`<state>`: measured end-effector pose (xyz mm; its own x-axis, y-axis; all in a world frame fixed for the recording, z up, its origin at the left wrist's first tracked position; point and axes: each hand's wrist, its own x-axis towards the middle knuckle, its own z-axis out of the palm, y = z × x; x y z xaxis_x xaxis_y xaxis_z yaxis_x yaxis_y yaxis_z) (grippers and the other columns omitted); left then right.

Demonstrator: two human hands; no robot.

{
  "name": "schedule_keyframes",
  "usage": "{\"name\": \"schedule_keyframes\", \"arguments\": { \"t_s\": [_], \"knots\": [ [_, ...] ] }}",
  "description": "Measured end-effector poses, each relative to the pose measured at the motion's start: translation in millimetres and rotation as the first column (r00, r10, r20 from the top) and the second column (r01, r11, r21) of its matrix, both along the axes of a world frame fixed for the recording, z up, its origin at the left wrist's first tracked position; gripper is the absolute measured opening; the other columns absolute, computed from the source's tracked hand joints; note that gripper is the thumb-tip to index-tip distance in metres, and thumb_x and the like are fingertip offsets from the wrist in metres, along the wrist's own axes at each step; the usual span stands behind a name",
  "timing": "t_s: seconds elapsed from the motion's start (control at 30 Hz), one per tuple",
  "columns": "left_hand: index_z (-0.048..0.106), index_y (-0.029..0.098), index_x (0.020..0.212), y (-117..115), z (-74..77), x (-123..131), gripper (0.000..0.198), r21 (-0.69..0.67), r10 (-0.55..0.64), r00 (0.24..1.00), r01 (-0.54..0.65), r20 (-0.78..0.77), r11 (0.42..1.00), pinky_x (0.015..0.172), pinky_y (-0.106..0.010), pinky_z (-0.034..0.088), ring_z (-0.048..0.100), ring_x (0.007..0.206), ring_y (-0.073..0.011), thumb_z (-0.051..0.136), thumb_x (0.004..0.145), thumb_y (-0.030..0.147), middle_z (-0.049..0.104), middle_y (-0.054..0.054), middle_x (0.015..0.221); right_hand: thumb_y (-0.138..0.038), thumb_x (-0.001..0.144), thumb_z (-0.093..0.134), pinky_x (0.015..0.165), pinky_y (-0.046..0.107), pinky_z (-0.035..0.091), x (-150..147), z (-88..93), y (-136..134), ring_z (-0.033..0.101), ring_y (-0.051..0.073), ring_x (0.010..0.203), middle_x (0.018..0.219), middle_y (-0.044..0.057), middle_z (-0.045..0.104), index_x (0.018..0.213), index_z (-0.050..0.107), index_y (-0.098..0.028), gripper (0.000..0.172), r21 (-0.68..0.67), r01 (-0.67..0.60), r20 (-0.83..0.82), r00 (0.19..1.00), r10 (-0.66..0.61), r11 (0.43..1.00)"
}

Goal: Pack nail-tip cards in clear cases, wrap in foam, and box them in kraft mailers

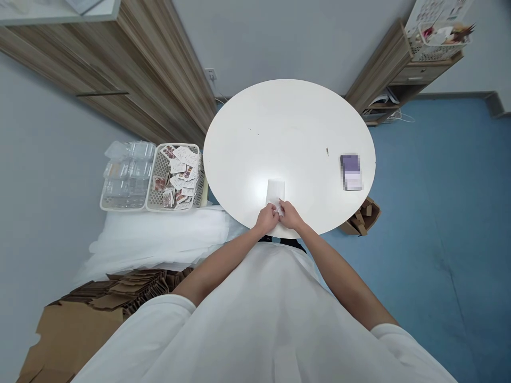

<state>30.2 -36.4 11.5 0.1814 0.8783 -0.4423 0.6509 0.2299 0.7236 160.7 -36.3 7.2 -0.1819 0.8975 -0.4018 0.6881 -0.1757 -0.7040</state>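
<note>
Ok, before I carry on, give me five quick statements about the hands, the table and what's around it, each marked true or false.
1. The left hand and right hand are both at the thin white piece. True.
2. The purple-and-white item lies at the left end of the table. False: the purple-and-white item lies near the right end.
3. A basket of printed cards is left of the table. True.
4. The open cardboard box stands on the tabletop. False: the open cardboard box is below it, by the near right edge.
5. Clear plastic containers are beside the card basket. True.
</note>
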Motion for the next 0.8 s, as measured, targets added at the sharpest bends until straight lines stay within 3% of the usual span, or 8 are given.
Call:
{"name": "schedule_keyframes", "arguments": {
  "t_s": [0.13,0.27,0.4,0.5,0.57,0.67,0.73,0.8],
  "knots": [
    [0.052,0.015,0.101,-8,0.2,-4,0.025,0.064,-0.056,0.998,0.054,0.018,0.996,0.071,-0.031,0.045,0.056,0.077,-0.017,0.04,0.08,0.015,0.058,-0.006,0.085,-0.022,0.074,0.046,0.066,0.027,0.043,0,-2.9,5,0.049,0.013,0.066,0.072,-0.002,0.05,0.122,0.042,-0.02,0.048,-0.082,0.169,-0.129,0.975,-0.178,0.982],
    [0.052,0.015,0.107,-12,0.4,-14,0.03,0.183,-0.113,0.991,0.126,-0.077,0.975,0.075,-0.033,0.046,0.054,0.087,-0.0195,0.041,0.079,0.018,0.054,-0.009,0.097,-0.026,0.077,0.043,0.061,0.027,0.042,-7,-7.9,8,0.049,0.013,0.061,0.061,-0.004,0.047,0.117,0.045,-0.018,0.041,-0.052,0.255,-0.066,0.964,-0.258,0.966],
    [0.045,0.017,0.117,-5,-1.7,-21,0.039,0.337,-0.165,0.954,0.245,-0.249,0.909,0.086,-0.04,0.041,0.046,0.106,-0.0246,0.045,0.078,0.021,0.046,-0.011,0.116,-0.027,0.078,0.043,0.061,0.027,0.043,-9,-10.4,4,0.051,0.014,0.063,0.066,-0.002,0.051,0.12,0.04,-0.018,0.044,0.0,0.238,-0.017,0.971,-0.238,0.971],
    [0.042,0.019,0.12,1,-4.0,-23,0.042,0.364,-0.268,0.91,0.378,-0.317,0.851,0.092,-0.042,0.035,0.037,0.118,-0.0263,0.044,0.079,0.022,0.038,-0.011,0.13,-0.029,0.079,0.043,0.066,0.031,0.046,-9,-8.7,-1,0.054,0.018,0.078,0.087,0.005,0.056,0.128,0.032,-0.018,0.051,0.109,0.222,0.067,0.971,-0.23,0.969],
    [0.041,0.019,0.121,4,-5.2,-23,0.042,0.356,-0.321,0.881,0.44,-0.347,0.825,0.094,-0.043,0.033,0.034,0.121,-0.0266,0.044,0.079,0.022,0.037,-0.011,0.132,-0.027,0.081,0.041,0.076,0.037,0.045,-8,-5.7,-5,0.051,0.023,0.096,0.106,0.011,0.053,0.13,0.03,-0.018,0.052,0.248,0.156,0.162,0.966,-0.2,0.956],
    [0.041,0.02,0.121,6,-6.4,-24,0.043,0.342,-0.345,0.86,0.474,-0.375,0.811,0.096,-0.043,0.03,0.031,0.123,-0.0271,0.045,0.078,0.023,0.037,-0.011,0.133,-0.021,0.081,0.039,0.093,0.044,0.034,-3,-1.2,-11,0.036,0.027,0.119,0.129,0.013,0.04,0.132,0.031,-0.019,0.052,0.392,-0.122,0.276,0.961,0.011,0.912],
    [0.04,0.02,0.122,8,-6.9,-25,0.045,0.338,-0.347,0.859,0.476,-0.376,0.812,0.098,-0.044,0.028,0.03,0.125,-0.0272,0.046,0.077,0.023,0.037,-0.01,0.134,-0.025,0.079,0.043,0.1,0.045,0.028,2,-0.6,-13,0.024,0.028,0.128,0.139,0.011,0.029,0.135,0.026,-0.019,0.058,0.389,-0.319,0.31,0.929,0.203,0.864],
    [0.039,0.02,0.123,11,-7.3,-28,0.046,0.335,-0.364,0.863,0.478,-0.35,0.812,0.099,-0.045,0.027,0.029,0.126,-0.0267,0.047,0.077,0.024,0.038,-0.009,0.134,-0.031,0.075,0.051,0.101,0.046,0.025,8,-2.9,-12,0.017,0.029,0.131,0.143,0.011,0.023,0.138,0.018,-0.017,0.072,0.335,-0.426,0.326,0.889,0.321,0.84]
  ]
}}
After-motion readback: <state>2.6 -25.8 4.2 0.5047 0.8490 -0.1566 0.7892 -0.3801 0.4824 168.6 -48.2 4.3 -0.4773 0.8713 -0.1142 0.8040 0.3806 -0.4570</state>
